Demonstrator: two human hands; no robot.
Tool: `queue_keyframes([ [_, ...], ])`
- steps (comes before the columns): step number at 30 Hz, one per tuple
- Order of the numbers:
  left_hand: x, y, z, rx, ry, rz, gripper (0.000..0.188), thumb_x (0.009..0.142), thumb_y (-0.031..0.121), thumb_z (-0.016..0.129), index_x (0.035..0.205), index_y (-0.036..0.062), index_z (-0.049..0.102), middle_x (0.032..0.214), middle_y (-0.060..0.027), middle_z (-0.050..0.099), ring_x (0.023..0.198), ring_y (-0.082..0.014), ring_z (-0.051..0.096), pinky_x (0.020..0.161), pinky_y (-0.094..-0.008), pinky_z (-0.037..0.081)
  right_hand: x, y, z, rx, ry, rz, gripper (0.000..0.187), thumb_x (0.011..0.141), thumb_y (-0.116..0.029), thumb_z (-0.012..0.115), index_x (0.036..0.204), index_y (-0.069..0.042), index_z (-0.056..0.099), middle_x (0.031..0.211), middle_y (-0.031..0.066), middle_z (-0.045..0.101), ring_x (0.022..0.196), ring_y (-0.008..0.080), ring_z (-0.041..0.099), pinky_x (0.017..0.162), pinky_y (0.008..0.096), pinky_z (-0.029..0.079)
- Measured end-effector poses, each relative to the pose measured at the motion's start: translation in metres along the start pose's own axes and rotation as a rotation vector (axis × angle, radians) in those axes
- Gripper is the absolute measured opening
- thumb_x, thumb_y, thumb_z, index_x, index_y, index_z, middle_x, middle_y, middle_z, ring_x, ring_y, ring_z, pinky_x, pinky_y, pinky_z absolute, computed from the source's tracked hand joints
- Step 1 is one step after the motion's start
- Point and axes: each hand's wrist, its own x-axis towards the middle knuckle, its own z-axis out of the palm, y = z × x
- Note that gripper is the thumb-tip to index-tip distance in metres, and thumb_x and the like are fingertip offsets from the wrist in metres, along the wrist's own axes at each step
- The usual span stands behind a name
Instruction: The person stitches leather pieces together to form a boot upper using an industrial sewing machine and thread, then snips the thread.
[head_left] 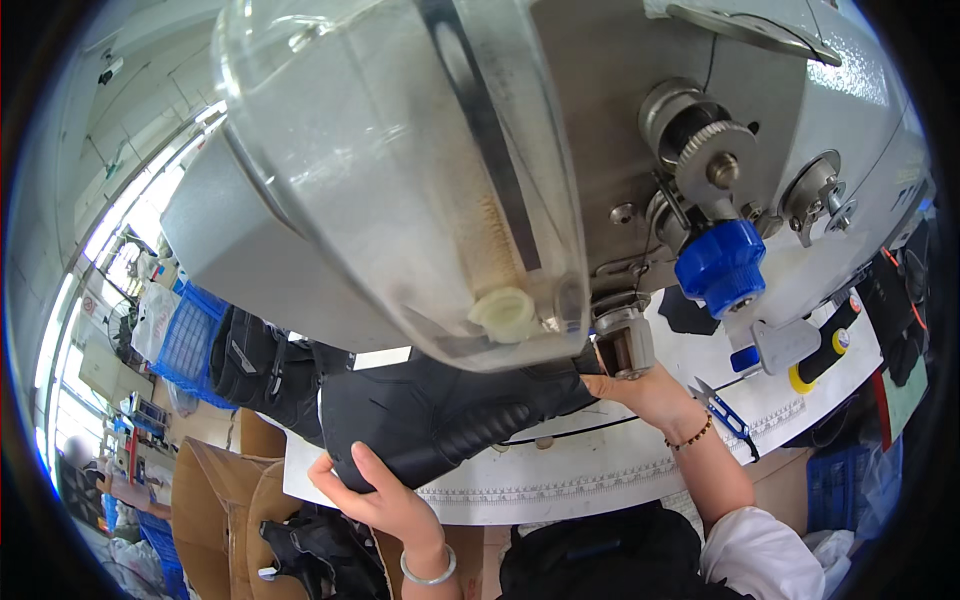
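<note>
A black boot upper [400, 410] with a ribbed panel lies across the white table under the head of a grey sewing machine [290, 240]. My left hand [385, 500] grips its near left edge, thumb on top and fingers partly hidden beneath. My right hand [645, 395] is closed on its right end, close beside the machine's presser area [622, 340]; those fingertips are partly covered. A clear plastic guard [400, 170] hides part of the upper and the needle. More black boot pieces [255, 365] lie at the left, touching the upper.
Blue-handled thread snips [728, 415] and a black thread cone [830, 345] lie on the right of the white table [560, 475], which has a printed ruler strip. A cardboard box [215, 500] with black pieces stands lower left. Blue crates [195, 340] are behind it.
</note>
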Motion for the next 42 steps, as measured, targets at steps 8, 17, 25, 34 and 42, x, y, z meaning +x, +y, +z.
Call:
queue_keyframes([
  [8,0.015,-0.022,0.016,-0.070,-0.046,-0.103,0.016,0.087,0.013,0.047,0.093,-0.0001,0.041,0.085,-0.0043,0.038,0.080,-0.0131,0.037,0.077,-0.0247,0.032,0.001,0.014,0.017,0.026,0.057,-0.121,0.025,0.088,-0.011,0.054,0.111,-0.001,0.056,0.085,-0.0060,0.055,0.073,-0.0003,0.043,0.063,0.0151,0.038],
  [17,0.003,-0.041,0.021,0.226,0.219,0.491,0.031,0.081,0.021,0.055,0.099,-0.0014,0.043,0.096,-0.0103,0.042,0.089,-0.0258,0.043,0.086,-0.0381,0.032,0.004,0.011,0.005,-0.037,-0.024,-0.099,0.015,0.085,-0.010,0.057,0.098,-0.001,0.059,0.073,-0.0085,0.050,0.065,-0.0002,0.038,0.054,0.0170,0.034],
  [25,-0.023,-0.011,0.043,0.471,-0.663,1.299,0.036,0.076,0.029,0.062,0.104,0.0086,0.051,0.124,-0.0242,0.040,0.119,-0.0364,0.037,0.095,-0.0515,0.027,0.011,0.013,-0.004,-0.120,-0.090,-0.169,0.012,0.084,-0.011,0.058,0.083,0.001,0.059,0.067,-0.0072,0.049,0.063,0.0000,0.038,0.053,0.0183,0.034],
  [34,-0.026,-0.012,0.051,0.453,-0.649,1.290,0.079,0.055,0.018,0.075,0.118,-0.0061,0.034,0.124,-0.0271,0.041,0.116,-0.0390,0.041,0.096,-0.0463,0.027,0.011,0.016,-0.006,-0.034,-0.094,-0.130,0.015,0.081,-0.011,0.059,0.089,0.003,0.061,0.070,-0.0027,0.056,0.066,0.0009,0.045,0.058,0.0194,0.040],
  [42,-0.053,-0.034,0.061,0.484,-0.462,1.257,0.080,0.063,0.026,0.073,0.119,-0.0092,0.028,0.126,-0.0317,0.033,0.119,-0.0455,0.033,0.098,-0.0575,0.020,0.006,0.027,-0.003,0.167,-0.195,-0.033,0.020,0.082,-0.007,0.056,0.101,0.000,0.057,0.089,-0.0011,0.059,0.080,0.0029,0.050,0.072,0.0187,0.043],
])
